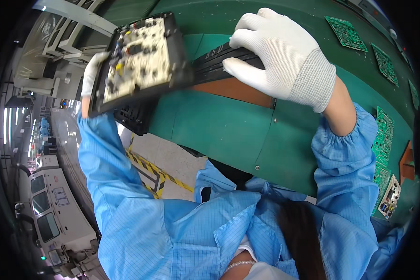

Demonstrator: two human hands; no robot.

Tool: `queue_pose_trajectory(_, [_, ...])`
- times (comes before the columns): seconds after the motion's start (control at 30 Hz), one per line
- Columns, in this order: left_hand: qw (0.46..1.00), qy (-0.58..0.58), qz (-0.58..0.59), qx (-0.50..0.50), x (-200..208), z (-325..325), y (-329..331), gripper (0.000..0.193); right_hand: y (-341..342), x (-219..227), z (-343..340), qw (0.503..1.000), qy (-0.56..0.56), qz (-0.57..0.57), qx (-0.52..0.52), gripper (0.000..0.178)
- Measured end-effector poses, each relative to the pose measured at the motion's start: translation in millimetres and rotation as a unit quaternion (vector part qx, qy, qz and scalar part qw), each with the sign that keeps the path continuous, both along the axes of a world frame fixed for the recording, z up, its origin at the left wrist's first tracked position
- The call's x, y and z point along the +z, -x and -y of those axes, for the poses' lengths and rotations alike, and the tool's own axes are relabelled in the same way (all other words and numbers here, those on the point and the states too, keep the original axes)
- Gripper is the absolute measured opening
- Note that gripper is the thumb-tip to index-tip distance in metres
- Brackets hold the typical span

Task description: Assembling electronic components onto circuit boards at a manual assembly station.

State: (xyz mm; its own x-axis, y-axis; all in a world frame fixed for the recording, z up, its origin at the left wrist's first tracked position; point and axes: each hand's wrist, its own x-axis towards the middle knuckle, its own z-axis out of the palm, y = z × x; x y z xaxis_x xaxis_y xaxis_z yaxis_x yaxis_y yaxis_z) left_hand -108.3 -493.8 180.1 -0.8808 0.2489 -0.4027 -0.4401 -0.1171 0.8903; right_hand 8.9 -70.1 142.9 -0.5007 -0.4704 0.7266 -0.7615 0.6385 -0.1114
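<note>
Tilted up at the upper left is a black tray-like frame (178,56) that carries a cream-coloured circuit board (147,56) with many small components; it is slightly blurred. My left hand (93,72), in a white glove, grips its left edge, with the fingers partly hidden. My right hand (277,53), gloved in white too, is closed round the end of a black ridged piece (212,63), fingers over the top and thumb at the near side. That piece meets the right side of the frame; whether the two are joined I cannot tell.
Under my hands lies a green-covered bench (219,126) with a brown panel (238,91). Another black tray (135,116) sits below the frame. Green circuit boards (346,33) lie along the right. Yellow-black floor tape (161,175) and a pale machine (56,200) are at left.
</note>
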Motion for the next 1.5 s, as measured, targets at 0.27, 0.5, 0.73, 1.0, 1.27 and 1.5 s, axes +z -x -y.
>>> queue_pose_trajectory(0.27, [0.987, 0.097, -0.047, 0.122, -43.3, 95.2, -51.4, 0.018, 45.2, -16.7, 12.6, 0.896, 0.173, -0.351, 0.211, 0.029])
queue_pose_trajectory(0.5, [0.962, 0.249, -0.055, 0.094, -83.9, 139.9, -27.7, 0.032, 60.9, -25.8, 21.1, 0.892, 0.172, -0.360, 0.214, 0.028])
queue_pose_trajectory(0.73, [0.804, 0.489, -0.209, 0.267, -126.0, 133.4, 12.8, 0.056, -3.8, 8.7, 15.5, 0.998, 0.002, 0.056, 0.013, 0.028])
queue_pose_trajectory(1.0, [0.764, 0.546, -0.283, 0.196, -108.7, 133.6, 41.2, 0.055, -6.5, 2.0, 31.5, 0.998, -0.022, 0.066, -0.013, 0.027])
queue_pose_trajectory(1.27, [0.707, 0.619, -0.311, 0.141, -93.4, 152.8, 55.8, 0.042, -12.0, 5.0, 41.8, 0.996, -0.051, 0.070, -0.033, 0.027])
queue_pose_trajectory(1.5, [0.753, 0.523, -0.389, 0.094, -62.9, 123.1, -33.7, 0.030, -10.5, 7.9, 40.7, 0.995, -0.054, 0.079, -0.016, 0.024])
